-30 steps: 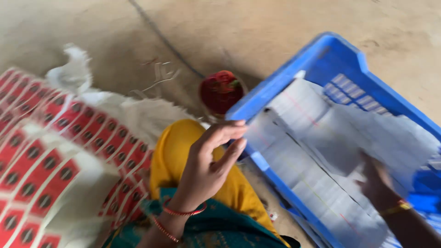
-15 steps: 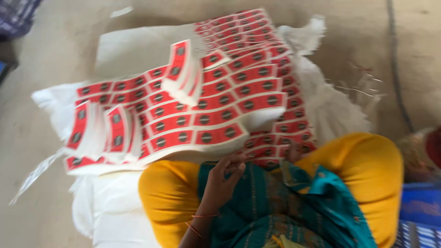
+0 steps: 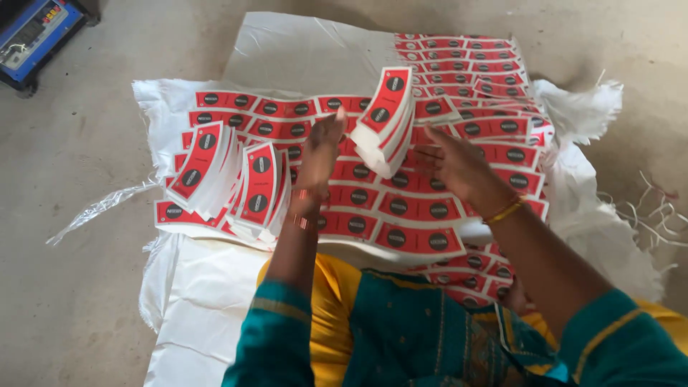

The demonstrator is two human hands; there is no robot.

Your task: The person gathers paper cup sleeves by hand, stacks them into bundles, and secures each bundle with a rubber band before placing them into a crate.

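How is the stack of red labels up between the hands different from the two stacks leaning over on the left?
The stack between the hands is lifted clear of the sheets, with the left hand and right hand on either side of it; the leaning stacks on the left rest on the flat red label sheets with no hand on them. The lifted stack tilts right; the left stacks fan out, edges spread. All are red labels with dark round marks.

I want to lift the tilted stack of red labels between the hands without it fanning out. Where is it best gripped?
Grip the stack of red labels across its long side edges near the middle, probably from both sides, as the left hand and right hand flank it. It is a loose, fanned pile of thin cards leaning on the sheets of red labels, so squeezing the edges should keep them aligned.
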